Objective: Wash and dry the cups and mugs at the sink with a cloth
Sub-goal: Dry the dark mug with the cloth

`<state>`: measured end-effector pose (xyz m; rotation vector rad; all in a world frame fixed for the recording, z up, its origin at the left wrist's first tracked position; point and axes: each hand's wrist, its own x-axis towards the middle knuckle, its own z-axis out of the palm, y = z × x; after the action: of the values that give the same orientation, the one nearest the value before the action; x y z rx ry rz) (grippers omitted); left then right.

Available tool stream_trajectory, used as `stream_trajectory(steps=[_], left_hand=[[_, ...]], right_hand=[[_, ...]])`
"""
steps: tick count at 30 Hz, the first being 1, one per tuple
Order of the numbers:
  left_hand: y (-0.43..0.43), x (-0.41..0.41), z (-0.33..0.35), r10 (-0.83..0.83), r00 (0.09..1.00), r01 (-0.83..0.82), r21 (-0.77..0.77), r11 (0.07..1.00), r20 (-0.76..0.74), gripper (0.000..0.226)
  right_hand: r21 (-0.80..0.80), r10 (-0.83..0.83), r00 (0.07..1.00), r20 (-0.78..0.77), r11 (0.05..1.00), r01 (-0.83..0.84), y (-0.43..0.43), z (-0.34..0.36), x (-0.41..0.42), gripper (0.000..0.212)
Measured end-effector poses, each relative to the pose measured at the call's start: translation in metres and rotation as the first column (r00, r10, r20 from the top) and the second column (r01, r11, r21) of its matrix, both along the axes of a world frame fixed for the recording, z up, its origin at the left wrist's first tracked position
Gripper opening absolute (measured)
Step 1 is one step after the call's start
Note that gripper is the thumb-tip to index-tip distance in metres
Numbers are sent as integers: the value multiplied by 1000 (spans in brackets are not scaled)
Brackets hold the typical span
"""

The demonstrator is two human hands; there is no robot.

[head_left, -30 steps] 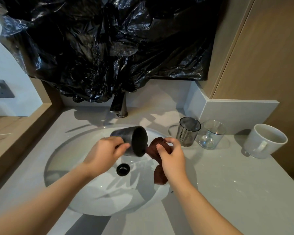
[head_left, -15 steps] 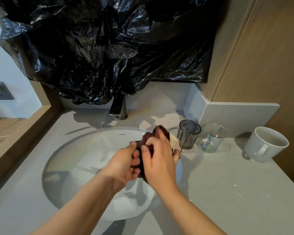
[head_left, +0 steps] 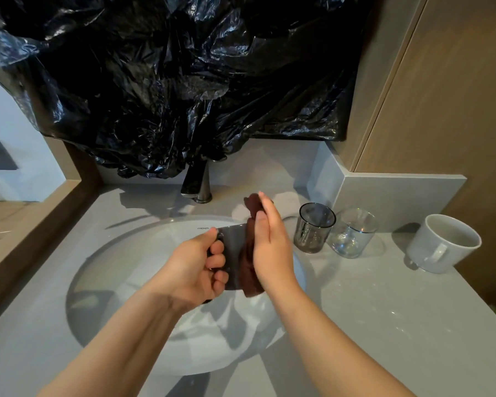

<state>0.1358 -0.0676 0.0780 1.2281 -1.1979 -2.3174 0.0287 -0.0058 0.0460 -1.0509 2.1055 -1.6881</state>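
drying the dark cup over the sink, cloth pressed to it

my left grip (head_left: 195, 270) is curled round the cup (head_left: 234, 253), fingers wrapped on its near side. my right grip (head_left: 269, 247) lies spread, fingers straight, pressing the cloth (head_left: 252, 204) against the cup's other end. the cup hangs between the two grips, above the sink (head_left: 112, 267), lying on its side. its long axis runs from left grip to right grip, mouth towards the right one as i judge it, though the cloth hides it. the cup is likely wet, so the push could slip it out of the left grip into the sink. a wide sweep of the right grip could knock the grey glass (head_left: 314, 227) just beyond it. the clear glass (head_left: 351, 233) and mug (head_left: 441, 245) stand further out on the counter (head_left: 384, 310).
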Motion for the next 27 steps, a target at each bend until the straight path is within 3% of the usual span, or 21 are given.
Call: stream_trajectory(steps=[2, 4, 5, 9, 10, 12, 15, 17, 19, 21, 22, 25, 27], left_hand=[[-4, -1, 3, 5, 1000, -5, -19, 1000, -28, 48], [-5, -2, 2, -6, 999, 3, -62, 998, -42, 49], [-4, -2, 1, -11, 999, 8, -63, 998, -39, 49], [-1, 0, 0, -21, 999, 20, -6, 1000, -27, 48], [-1, -1, 1, -17, 999, 17, 2, 1000, -29, 49], [-4, -3, 3, -17, 999, 17, -3, 1000, -44, 48], [-6, -4, 3, -32, 998, 30, -48, 998, -44, 48], [-6, -2, 2, -14, 999, 14, -1, 1000, -47, 49], [-7, 1, 3, -7, 998, 9, 45, 999, -55, 50], [-10, 3, 7, -15, 997, 19, 56, 998, -74, 51], [-11, 3, 8, -18, 996, 22, 53, 998, -84, 51], [-13, 4, 9, -51, 994, 50, -9, 999, -92, 53], [-11, 4, 8, -65, 994, 64, -15, 998, -86, 54]], right_hand=[[84, 25, 960, -278, 997, -2, 3, -4, 22, 43], [79, 2, 844, -537, 996, 47, 9, -18, 42, 43], [54, -8, 842, -540, 998, 45, 9, -20, 40, 42], [-60, -39, 988, -152, 998, 30, 3, -2, 1, 38], [-77, -57, 988, -143, 996, 46, 2, -1, -4, 39], [3, -57, 941, -335, 998, 61, 3, -1, 10, 44], [18, -36, 772, -635, 998, 61, 8, -30, 28, 38], [21, 14, 834, -552, 1000, -4, 7, -21, 19, 38], [-18, 56, 949, -309, 998, -65, 4, -6, 6, 40], [-96, 21, 991, -135, 995, -35, 1, 4, 0, 39], [-75, 18, 988, -152, 997, -29, 1, 6, 6, 40], [22, 37, 868, -496, 999, -30, 8, -16, 34, 45], [-21, 41, 884, -465, 998, -57, 9, -22, 31, 44]])
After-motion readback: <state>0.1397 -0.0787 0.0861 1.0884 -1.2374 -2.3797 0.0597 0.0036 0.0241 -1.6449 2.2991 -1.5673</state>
